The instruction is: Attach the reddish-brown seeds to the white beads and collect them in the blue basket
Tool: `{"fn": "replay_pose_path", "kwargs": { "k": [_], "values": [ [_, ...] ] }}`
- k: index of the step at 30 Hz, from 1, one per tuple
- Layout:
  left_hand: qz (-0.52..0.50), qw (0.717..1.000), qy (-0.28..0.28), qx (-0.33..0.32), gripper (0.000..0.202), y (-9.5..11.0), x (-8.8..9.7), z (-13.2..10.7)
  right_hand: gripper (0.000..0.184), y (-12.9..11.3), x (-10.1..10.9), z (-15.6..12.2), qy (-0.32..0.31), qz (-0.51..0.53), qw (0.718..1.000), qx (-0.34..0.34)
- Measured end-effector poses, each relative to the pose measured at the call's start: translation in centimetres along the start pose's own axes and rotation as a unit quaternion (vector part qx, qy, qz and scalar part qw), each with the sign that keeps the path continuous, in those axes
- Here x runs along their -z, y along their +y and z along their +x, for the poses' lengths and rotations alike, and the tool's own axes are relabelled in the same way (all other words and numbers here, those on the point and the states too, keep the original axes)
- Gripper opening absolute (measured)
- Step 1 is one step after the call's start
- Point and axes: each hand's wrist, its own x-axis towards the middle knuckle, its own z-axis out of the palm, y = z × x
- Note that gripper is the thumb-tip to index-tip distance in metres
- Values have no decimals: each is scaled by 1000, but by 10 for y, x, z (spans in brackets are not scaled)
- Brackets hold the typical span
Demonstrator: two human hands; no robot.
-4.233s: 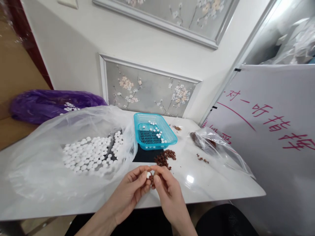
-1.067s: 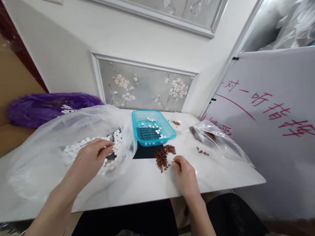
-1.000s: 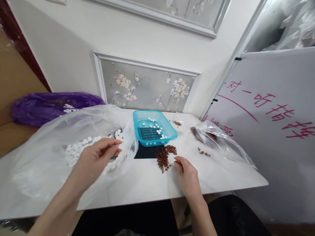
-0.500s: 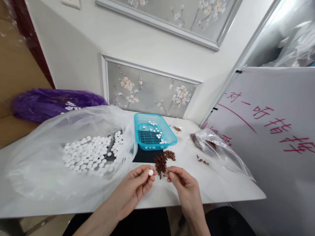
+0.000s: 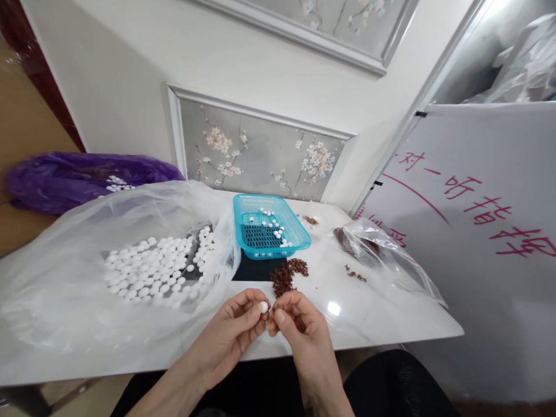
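Observation:
Between thumb and fingers, my left hand (image 5: 237, 324) pinches a small white ball (image 5: 264, 307) above the front of the table. My right hand (image 5: 299, 324) is closed in a pinch right beside it, fingertips close to the ball. Whatever sits in the right fingertips is too small and hidden to make out. Just beyond both hands lies a pile of small reddish-brown pieces (image 5: 283, 278). Behind it, a blue plastic basket (image 5: 297, 240) holds several white balls, partly over a black mat (image 5: 256, 271).
On the left, a large clear plastic bag (image 5: 65, 289) contains many white balls; a purple bag (image 5: 56, 182) lies behind it. At right rest a clear bag of brown material (image 5: 369, 240) and scattered brown bits (image 5: 356, 274). A whiteboard (image 5: 478, 278) stands beyond the table edge.
My right hand has moved left, away from the brown pile, up to my left hand. The left hand still holds the white ball. The view has shifted slightly.

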Motion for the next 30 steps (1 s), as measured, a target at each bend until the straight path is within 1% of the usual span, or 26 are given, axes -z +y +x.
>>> {"fn": "replay_pose_path", "kwargs": {
  "k": [3, 7, 10, 13, 16, 30],
  "values": [
    [3, 1000, -8, -7, 5, 1, -1, 0, 12, -1, -3, -1, 8, -18, 1000, 11],
    [-9, 1000, 26, -8, 5, -1, 0, 1, 16, -2, -10, -3, 27, -57, 997, 38],
    [-13, 999, 40, -9, 4, -2, 1, 0, 18, -1, -15, -3, 40, -108, 989, 88],
    [-17, 998, 54, -11, 4, -3, 2, 1, 16, 4, -17, -4, 53, -160, 976, 141],
    [-24, 997, 67, -10, 7, -3, 2, 2, 15, 9, -18, -6, 67, -192, 965, 167],
    [-10, 998, 65, -21, 7, -3, 1, 1, 15, 14, -17, -7, 71, -237, 954, 171]
  ]
}}
